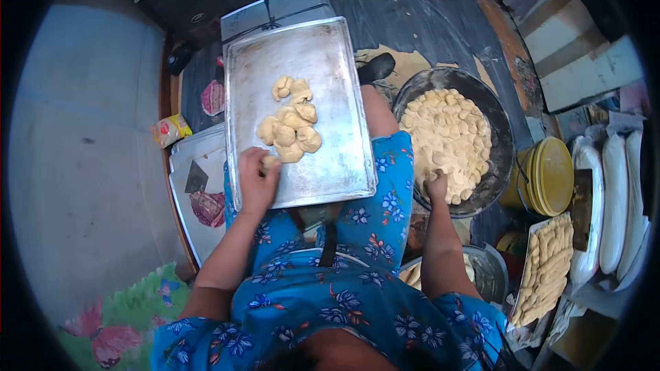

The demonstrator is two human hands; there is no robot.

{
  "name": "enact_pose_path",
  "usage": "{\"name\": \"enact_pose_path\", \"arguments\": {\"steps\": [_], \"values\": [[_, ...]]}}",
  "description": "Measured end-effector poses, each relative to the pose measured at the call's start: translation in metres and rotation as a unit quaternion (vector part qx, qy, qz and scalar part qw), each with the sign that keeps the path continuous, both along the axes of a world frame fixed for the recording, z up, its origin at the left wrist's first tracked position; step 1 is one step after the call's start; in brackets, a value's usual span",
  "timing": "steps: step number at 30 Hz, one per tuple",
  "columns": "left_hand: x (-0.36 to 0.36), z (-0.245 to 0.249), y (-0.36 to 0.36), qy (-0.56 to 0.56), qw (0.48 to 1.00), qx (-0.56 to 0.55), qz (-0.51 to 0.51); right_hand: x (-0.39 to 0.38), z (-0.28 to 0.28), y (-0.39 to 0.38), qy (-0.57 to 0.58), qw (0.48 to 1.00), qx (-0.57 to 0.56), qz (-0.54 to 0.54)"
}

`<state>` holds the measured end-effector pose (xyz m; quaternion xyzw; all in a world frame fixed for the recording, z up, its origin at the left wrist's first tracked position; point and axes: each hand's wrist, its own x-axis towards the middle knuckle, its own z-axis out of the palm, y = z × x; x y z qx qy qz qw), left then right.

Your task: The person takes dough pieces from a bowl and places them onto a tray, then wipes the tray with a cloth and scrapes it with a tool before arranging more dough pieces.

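A person in blue floral clothing [340, 306] sits with a metal baking tray [323, 48] across the lap, at eleven o'clock from the centre of the view. A small heap of rounded, pale yellow dough pieces [292, 123] lies around the middle of the tray, several touching or overlapping. The two hands are well apart. The left hand [257, 177] is at the tray's seven o'clock, its fingers curled around a small dough lump [271, 162]. At three o'clock stands a wide dark basin [505, 144], filled with many dough balls [457, 130] under a pale powder. The right hand [437, 184] reaches into it at the basin's seven o'clock, fingertips among the balls; whether they grip one cannot be told. Just beyond the basin, also at three o'clock, is a lidded yellow bucket [555, 177]. At four o'clock, a second tray carries close-packed dough strips [546, 268]. A yellow packet [172, 129] lies at nine o'clock, and a green cloth with pink butterflies [130, 323] spreads at eight o'clock.
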<state>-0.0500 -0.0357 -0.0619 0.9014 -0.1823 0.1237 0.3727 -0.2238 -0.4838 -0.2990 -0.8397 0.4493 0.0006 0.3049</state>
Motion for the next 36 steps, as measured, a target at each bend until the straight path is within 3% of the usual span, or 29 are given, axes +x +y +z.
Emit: {"name": "enact_pose_path", "arguments": {"steps": [3, 5, 7, 9, 10, 13, 15, 17, 20, 23, 26, 30, 32, 33, 34, 35, 36], "values": [[0.016, 0.009, 0.019, 0.007, 0.999, -0.032, 0.041, -0.014, 0.003, -0.019, -0.139, 0.981, -0.08, -0.106], [0.023, 0.012, 0.024, -0.004, 0.998, -0.055, 0.04, -0.021, 0.038, -0.016, -0.161, 0.973, -0.138, -0.093], [0.022, 0.008, 0.02, 0.012, 1.0, -0.006, 0.004, -0.023, 0.066, 0.0, -0.152, 0.974, -0.144, -0.089], [0.015, 0.001, 0.004, 0.032, 0.998, 0.043, -0.029, -0.033, 0.046, 0.005, -0.071, 0.989, -0.131, -0.014], [0.013, -0.007, 0.002, 0.012, 0.993, 0.115, -0.037, -0.036, 0.043, 0.011, 0.026, 0.998, -0.044, 0.033], [0.012, -0.009, -0.001, 0.012, 0.992, 0.112, -0.055, -0.029, 0.038, -0.003, 0.032, 0.998, -0.043, 0.043], [0.009, -0.005, 0.002, 0.016, 0.995, 0.073, -0.063, -0.028, 0.024, -0.016, -0.05, 0.991, 0.072, -0.104], [0.012, -0.009, 0.01, 0.02, 0.997, 0.0, -0.073, -0.019, 0.046, -0.016, -0.155, 0.935, 0.195, -0.253], [0.018, -0.016, 0.021, 0.039, 0.995, -0.077, -0.045, 0.005, 0.07, -0.02, -0.381, 0.806, 0.304, -0.336], [0.022, -0.011, 0.023, 0.056, 0.994, -0.094, -0.013, 0.046, 0.16, 0.022, -0.526, 0.745, 0.339, -0.231], [0.032, -0.019, 0.024, 0.112, 0.98, -0.157, 0.041, 0.084, 0.219, 0.065, -0.572, 0.724, 0.374, -0.092], [0.063, -0.029, 0.021, 0.128, 0.921, -0.352, 0.103, 0.143, 0.255, 0.137, -0.559, 0.777, 0.282, 0.061], [0.085, -0.035, 0.023, 0.088, 0.93, -0.342, 0.098, 0.171, 0.264, 0.18, -0.562, 0.801, 0.047, 0.201], [0.095, -0.036, 0.026, 0.067, 0.934, -0.336, 0.096, 0.178, 0.266, 0.201, -0.516, 0.819, -0.013, 0.251], [0.101, -0.029, 0.032, -0.027, 0.988, -0.125, 0.089, 0.186, 0.266, 0.221, -0.464, 0.827, -0.042, 0.315], [0.101, -0.022, 0.032, -0.029, 0.993, -0.087, 0.078, 0.201, 0.239, 0.225, -0.366, 0.839, -0.057, 0.399], [0.101, -0.016, 0.028, -0.032, 0.996, -0.049, 0.068, 0.203, 0.244, 0.228, -0.342, 0.855, -0.056, 0.385]]}}
